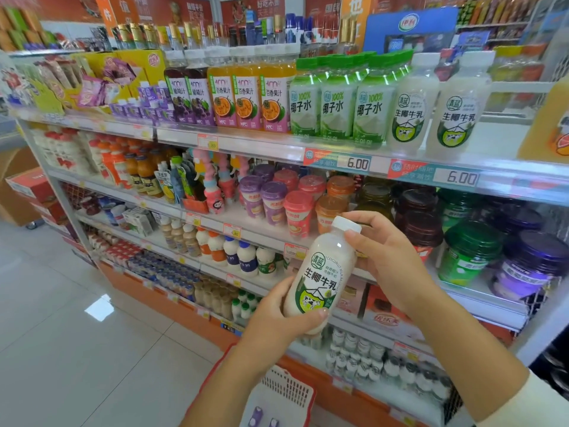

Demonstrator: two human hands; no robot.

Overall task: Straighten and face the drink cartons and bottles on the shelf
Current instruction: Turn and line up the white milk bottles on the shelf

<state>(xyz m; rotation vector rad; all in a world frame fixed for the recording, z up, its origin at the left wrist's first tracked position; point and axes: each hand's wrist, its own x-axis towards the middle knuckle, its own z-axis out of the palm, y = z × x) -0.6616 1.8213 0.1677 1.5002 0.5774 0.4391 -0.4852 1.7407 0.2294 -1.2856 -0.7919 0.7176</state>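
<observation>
**Inspector:** Status of the top row, left to right, taken from the 6.00 tag (357,163)?

**Operator:** Far up-left of the tag I see the purple cartons (151,95) in a loose cluster, not squared. I judge them not yet done. Nearer, up-left of it, the juice bottles (234,97) stand upright with labels forward. Directly above the tag, the coconut-water bottles (335,109) are faced and in line. Up-right of it, two matching milk bottles (412,115) stand faced, with bare shelf to their right.

**Inspector:** And the item in hand?

**Operator:** Well below the tag and off the shelf, I hold a coconut-milk bottle (320,272). It is tilted, cap to the upper right, label toward me. My left hand (286,315) grasps its base, thumb across the lower label. My right hand (391,260) has its fingers curled round the shoulder under the cap.

**Inspector:** Remaining work?

**Operator:** In my judgement, this bottle goes upright, label out, into the gap up-right of the tag, and the cartons come after. The shelves under the tag are too crowded for me to tell their facing. A basket (283,389) sits far below the tag.
</observation>
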